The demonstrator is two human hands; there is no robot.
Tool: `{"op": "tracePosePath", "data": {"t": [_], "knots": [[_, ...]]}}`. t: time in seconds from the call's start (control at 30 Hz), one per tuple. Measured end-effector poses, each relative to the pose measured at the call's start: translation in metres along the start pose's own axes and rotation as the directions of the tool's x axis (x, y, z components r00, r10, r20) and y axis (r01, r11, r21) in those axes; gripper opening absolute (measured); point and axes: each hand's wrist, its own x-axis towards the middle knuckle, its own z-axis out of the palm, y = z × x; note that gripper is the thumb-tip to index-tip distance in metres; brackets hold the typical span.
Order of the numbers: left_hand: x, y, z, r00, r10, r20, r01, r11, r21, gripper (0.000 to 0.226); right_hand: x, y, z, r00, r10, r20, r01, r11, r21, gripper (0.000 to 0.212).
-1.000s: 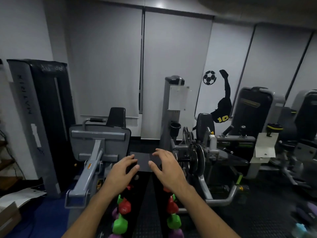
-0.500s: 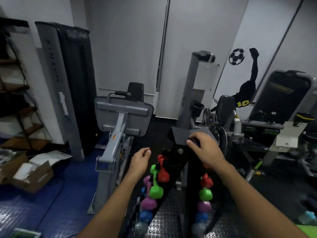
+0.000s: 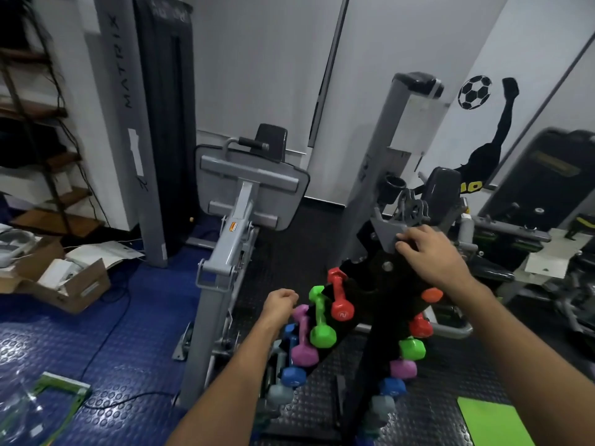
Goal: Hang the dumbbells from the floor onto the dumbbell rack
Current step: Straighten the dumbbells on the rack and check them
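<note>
A black A-frame dumbbell rack [image 3: 370,291] stands in front of me, with a grey top plate [image 3: 388,233]. Coloured dumbbells hang on both sides: red [image 3: 339,297], green [image 3: 320,320], purple [image 3: 302,339] and blue [image 3: 291,375] on the left, orange [image 3: 432,295] and others on the right. My right hand [image 3: 428,252] grips the grey top plate. My left hand [image 3: 278,305] is curled shut against the rack's left side, beside the purple dumbbell's far end; whether it grips anything is hidden.
A grey leg-press machine [image 3: 238,220] stands close to the rack's left. A tall dark weight-stack tower [image 3: 145,123] and open cardboard boxes [image 3: 61,281] are further left. More gym machines [image 3: 531,220] crowd the right. A green mat [image 3: 492,420] lies at lower right.
My view has swung left and closer to the rack. My left hand moved down the rack's left side; my right hand stays on the top plate.
</note>
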Motion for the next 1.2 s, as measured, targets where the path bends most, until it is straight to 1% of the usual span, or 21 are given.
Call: {"op": "tracePosePath", "data": {"t": [0.03, 0.1, 0.17, 0.3, 0.43, 0.47, 0.53, 0.63, 0.73, 0.8, 0.87, 1.0, 1.13, 1.2], "knots": [[0.002, -0.003, 0.000, 1.000, 0.006, 0.007, -0.006, 1.000, 0.001, 0.009, 0.002, -0.004, -0.001, 1.000, 0.018, 0.008, -0.018, 1.000, -0.016, 0.030], [0.005, -0.008, 0.002, 1.000, 0.008, 0.028, -0.007, 1.000, -0.004, 0.015, 0.008, -0.014, -0.004, 0.998, 0.057, 0.030, -0.055, 0.997, -0.056, 0.026], [0.011, -0.014, 0.005, 0.999, -0.001, 0.048, 0.002, 1.000, -0.017, 0.018, 0.013, -0.026, -0.006, 0.996, 0.081, 0.041, -0.077, 0.994, -0.080, 0.027], [0.022, -0.022, 0.008, 0.996, -0.014, 0.083, 0.019, 0.998, -0.057, 0.018, 0.016, -0.044, -0.001, 0.999, 0.037, 0.015, -0.036, 0.998, -0.059, 0.034], [0.033, -0.031, 0.011, 0.991, -0.032, 0.127, 0.041, 0.997, -0.072, 0.015, 0.017, -0.059, 0.006, 1.000, -0.009, -0.012, 0.007, 0.987, -0.162, 0.034], [0.036, -0.034, 0.012, 0.991, -0.027, 0.130, 0.036, 0.997, -0.067, 0.014, 0.017, -0.062, 0.008, 0.999, -0.044, -0.021, 0.040, 0.984, -0.175, 0.033], [0.043, -0.039, 0.013, 0.991, -0.023, 0.133, 0.032, 0.997, -0.066, 0.013, 0.015, -0.069, 0.012, 0.986, -0.166, -0.016, 0.161, 0.972, -0.174, 0.030], [0.051, -0.047, 0.014, 0.990, -0.028, 0.135, 0.038, 0.996, -0.079, 0.014, 0.013, -0.078, 0.022, 0.927, -0.372, 0.053, 0.375, 0.902, -0.214, 0.027], [0.055, -0.059, 0.016, 0.987, -0.019, 0.161, 0.034, 0.995, -0.093, 0.018, 0.010, -0.081, 0.034, 0.869, -0.476, 0.136, 0.494, 0.816, -0.300, 0.023], [0.057, -0.067, 0.018, 0.986, -0.033, 0.165, 0.050, 0.994, -0.095, 0.020, 0.003, -0.082, 0.048, 0.835, -0.513, 0.201, 0.550, 0.757, -0.354, 0.028], [0.058, -0.075, 0.021, 0.984, -0.058, 0.170, 0.072, 0.994, -0.077, 0.019, -0.007, -0.080, 0.067, 0.810, -0.518, 0.274, 0.586, 0.722, -0.368, 0.036], [0.066, -0.089, 0.025, 0.984, -0.089, 0.155, 0.100, 0.993, -0.068, 0.031, -0.022, -0.068, 0.091, 0.835, -0.435, 0.336, 0.548, 0.715, -0.434, 0.037], [0.079, -0.114, 0.018, 0.969, -0.235, 0.072, 0.244, 0.957, -0.159, 0.029, -0.026, -0.068, 0.096, 0.861, -0.392, 0.325, 0.508, 0.702, -0.500, 0.029], [0.085, -0.129, 0.010, 0.953, -0.304, 0.019, 0.302, 0.939, -0.163, 0.029, -0.028, -0.070, 0.098, 0.861, -0.382, 0.335, 0.507, 0.694, -0.511, 0.029]]}}
